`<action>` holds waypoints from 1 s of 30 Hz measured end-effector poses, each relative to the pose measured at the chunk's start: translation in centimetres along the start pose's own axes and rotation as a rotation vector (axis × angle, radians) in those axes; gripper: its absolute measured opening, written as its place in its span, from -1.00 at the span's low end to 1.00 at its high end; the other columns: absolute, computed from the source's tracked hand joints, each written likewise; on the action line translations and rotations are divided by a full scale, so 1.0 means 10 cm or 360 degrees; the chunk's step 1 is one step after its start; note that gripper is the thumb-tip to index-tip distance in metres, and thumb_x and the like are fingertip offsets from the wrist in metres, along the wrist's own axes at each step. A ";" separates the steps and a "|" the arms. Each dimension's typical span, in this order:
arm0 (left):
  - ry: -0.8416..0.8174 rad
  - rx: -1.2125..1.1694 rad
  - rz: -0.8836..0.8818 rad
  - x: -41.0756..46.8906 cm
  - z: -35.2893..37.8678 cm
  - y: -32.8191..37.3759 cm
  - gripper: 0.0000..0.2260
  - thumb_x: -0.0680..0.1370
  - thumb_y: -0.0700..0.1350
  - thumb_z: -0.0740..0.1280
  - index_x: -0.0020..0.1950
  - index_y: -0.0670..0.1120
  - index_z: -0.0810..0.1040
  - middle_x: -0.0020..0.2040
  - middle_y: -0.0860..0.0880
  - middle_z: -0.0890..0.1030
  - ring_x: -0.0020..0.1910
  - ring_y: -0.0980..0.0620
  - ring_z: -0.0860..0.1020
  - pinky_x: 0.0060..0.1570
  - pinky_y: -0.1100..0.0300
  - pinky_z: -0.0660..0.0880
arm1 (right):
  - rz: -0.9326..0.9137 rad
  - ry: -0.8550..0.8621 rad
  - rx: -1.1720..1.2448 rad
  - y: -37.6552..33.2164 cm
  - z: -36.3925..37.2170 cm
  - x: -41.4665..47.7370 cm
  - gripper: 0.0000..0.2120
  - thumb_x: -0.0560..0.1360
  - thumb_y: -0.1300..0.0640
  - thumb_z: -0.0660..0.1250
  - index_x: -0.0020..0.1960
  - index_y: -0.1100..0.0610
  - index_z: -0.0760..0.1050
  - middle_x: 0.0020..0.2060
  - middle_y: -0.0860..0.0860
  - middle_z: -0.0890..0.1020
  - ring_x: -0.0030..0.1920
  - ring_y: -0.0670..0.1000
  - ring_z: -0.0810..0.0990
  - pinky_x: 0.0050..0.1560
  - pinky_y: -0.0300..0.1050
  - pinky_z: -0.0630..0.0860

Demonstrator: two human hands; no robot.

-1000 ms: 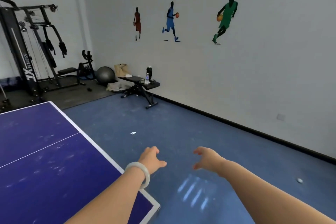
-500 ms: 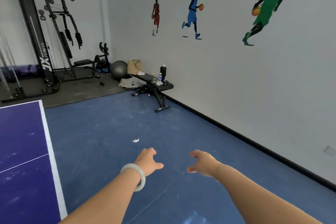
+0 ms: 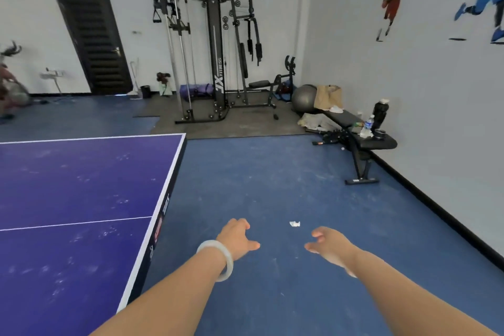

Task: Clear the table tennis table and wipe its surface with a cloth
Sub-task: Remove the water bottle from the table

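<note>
A: Looking at what first?
B: Looking at the purple tabletop (image 3: 68,199), filling the left side and running toward the back of the room. Showing white lines and lots of pale smudges.
A: Holding anything with the left hand (image 3: 237,239)?
B: Holding nothing. Hanging over the blue floor (image 3: 272,172), just to the right of the tabletop edge, with loose, slightly spread fingers. Wearing a pale bangle (image 3: 218,259) on the wrist.
A: And the right hand (image 3: 327,244)?
B: Holding nothing too. Reaching out over the floor with loose, open fingers, near the left hand but not touching it.
A: Seeing anything by them?
B: Seeing a little white scrap (image 3: 294,224) lying on the floor, just past both hands.
A: Looking farther now?
B: Looking at a black weight bench (image 3: 354,128) by the right wall, carrying a tall dark bottle (image 3: 380,112) and a small clear bottle (image 3: 367,123). Spotting a grey ball (image 3: 304,97) and a brown bag (image 3: 328,97) behind it. Seeing a big black gym machine (image 3: 212,63) past the tabletop, and a dark door (image 3: 92,41) in the back wall. Seeing a red player picture (image 3: 392,0) up on the right wall.
</note>
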State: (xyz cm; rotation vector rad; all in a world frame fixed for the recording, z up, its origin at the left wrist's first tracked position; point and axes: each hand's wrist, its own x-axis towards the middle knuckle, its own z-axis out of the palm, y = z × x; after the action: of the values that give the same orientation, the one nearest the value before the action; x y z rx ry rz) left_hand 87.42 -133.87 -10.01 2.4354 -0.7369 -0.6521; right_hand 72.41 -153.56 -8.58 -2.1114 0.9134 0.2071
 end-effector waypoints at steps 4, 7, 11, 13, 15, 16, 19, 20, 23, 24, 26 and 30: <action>0.0133 -0.0013 -0.0093 0.88 -0.43 -0.03 -0.47 0.53 0.05 0.41 0.43 -0.07 0.34 0.39 -0.03 0.34 0.34 -0.01 0.41 0.28 0.11 0.40 | -0.0186 -0.0088 -0.0091 -0.63 -0.21 1.05 -0.47 0.57 0.01 0.35 0.47 0.13 0.29 0.34 0.04 0.42 0.19 0.02 0.46 0.15 -0.18 0.35; 0.0222 -0.0045 -0.0128 1.64 -0.79 -0.03 -0.46 0.54 0.06 0.41 0.44 -0.06 0.33 0.39 -0.03 0.34 0.34 -0.02 0.41 0.28 0.10 0.39 | -0.0294 -0.0127 -0.0135 -1.15 -0.37 1.88 -0.42 0.56 0.01 0.37 0.49 0.13 0.26 0.40 0.06 0.39 0.34 0.06 0.44 0.22 -0.17 0.35; 0.0257 -0.0079 -0.0176 2.58 -1.32 0.03 -0.45 0.54 0.08 0.40 0.45 -0.05 0.32 0.40 -0.01 0.32 0.37 -0.02 0.38 0.30 0.07 0.39 | -0.0401 -0.0232 -0.0183 -1.83 -0.61 2.90 -0.37 0.54 0.01 0.40 0.52 0.12 0.24 0.46 0.06 0.33 0.42 0.06 0.37 0.33 -0.13 0.34; 0.0293 -0.0074 -0.0199 3.04 -1.60 0.07 -0.44 0.53 0.08 0.40 0.45 -0.05 0.32 0.41 -0.01 0.32 0.37 -0.02 0.39 0.31 0.06 0.39 | -0.0456 -0.0251 -0.0198 -2.13 -0.76 3.37 -0.36 0.54 0.00 0.40 0.53 0.12 0.23 0.47 0.05 0.32 0.43 0.06 0.36 0.34 -0.11 0.34; 0.0320 -0.0047 -0.0225 3.47 -1.83 0.11 -0.45 0.53 0.09 0.40 0.44 -0.06 0.32 0.40 -0.02 0.33 0.34 -0.03 0.41 0.29 0.07 0.39 | -0.0476 -0.0271 -0.0183 -2.36 -0.89 3.82 -0.37 0.55 0.00 0.40 0.52 0.11 0.24 0.47 0.03 0.33 0.44 0.06 0.35 0.36 -0.09 0.34; 0.0326 -0.0030 -0.0240 3.67 -1.93 0.13 -0.46 0.54 0.09 0.39 0.44 -0.06 0.33 0.39 -0.02 0.34 0.33 -0.03 0.42 0.28 0.08 0.40 | -0.0469 -0.0283 -0.0189 -2.45 -0.95 4.04 -0.38 0.54 0.00 0.40 0.52 0.10 0.25 0.47 0.02 0.33 0.43 0.06 0.36 0.35 -0.09 0.33; 0.0326 -0.0003 -0.0279 4.34 -2.15 0.17 -0.49 0.55 0.10 0.37 0.43 -0.06 0.33 0.36 -0.02 0.37 0.28 -0.02 0.44 0.24 0.11 0.40 | -0.0428 -0.0345 -0.0234 -2.68 -1.12 4.75 -0.41 0.54 -0.02 0.40 0.49 0.09 0.28 0.45 0.02 0.35 0.40 0.06 0.38 0.27 -0.12 0.33; 0.0329 -0.0007 -0.0289 4.57 -2.23 0.18 -0.49 0.55 0.10 0.36 0.43 -0.06 0.33 0.36 -0.02 0.37 0.28 -0.01 0.44 0.23 0.12 0.40 | -0.0416 -0.0363 -0.0246 -2.77 -1.19 5.01 -0.41 0.55 -0.03 0.39 0.49 0.09 0.29 0.45 0.02 0.34 0.39 0.06 0.39 0.26 -0.13 0.33; 0.0379 -0.0021 -0.0335 5.32 -2.47 0.16 -0.48 0.54 0.10 0.38 0.42 -0.07 0.35 0.36 -0.03 0.38 0.27 0.00 0.46 0.23 0.13 0.40 | -0.0456 -0.0397 -0.0289 -3.10 -1.39 5.82 -0.42 0.54 -0.04 0.39 0.48 0.08 0.30 0.44 0.01 0.35 0.37 0.08 0.41 0.32 -0.07 0.38; 0.0413 -0.0032 -0.0355 5.56 -2.56 0.15 -0.48 0.54 0.11 0.38 0.42 -0.07 0.35 0.37 -0.03 0.39 0.28 -0.01 0.46 0.23 0.14 0.40 | -0.0481 -0.0411 -0.0293 -3.23 -1.45 6.09 -0.42 0.54 -0.04 0.39 0.48 0.08 0.30 0.44 0.02 0.35 0.36 0.08 0.41 0.32 -0.06 0.38; 0.0470 -0.0076 -0.0420 6.03 -2.75 0.13 -0.49 0.54 0.10 0.39 0.41 -0.07 0.36 0.37 -0.03 0.39 0.28 -0.01 0.46 0.21 0.16 0.40 | -0.0537 -0.0450 -0.0290 -3.50 -1.55 6.63 -0.43 0.55 -0.02 0.39 0.48 0.08 0.30 0.44 0.02 0.35 0.36 0.09 0.41 0.31 -0.05 0.38; 0.0515 -0.0099 -0.0606 6.81 -3.15 0.08 -0.52 0.56 0.10 0.37 0.39 -0.06 0.38 0.36 -0.03 0.38 0.26 -0.02 0.47 0.15 0.20 0.37 | -0.0611 -0.0584 -0.0366 -4.11 -1.71 7.61 -0.44 0.55 -0.01 0.39 0.47 0.09 0.30 0.44 0.02 0.35 0.37 0.09 0.40 0.32 -0.06 0.36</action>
State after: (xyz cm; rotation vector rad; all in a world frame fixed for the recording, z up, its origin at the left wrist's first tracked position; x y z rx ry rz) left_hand 155.25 -165.68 -5.66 2.5569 -0.1229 -0.3910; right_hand 152.48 -190.15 -4.66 -2.3077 0.2718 0.4983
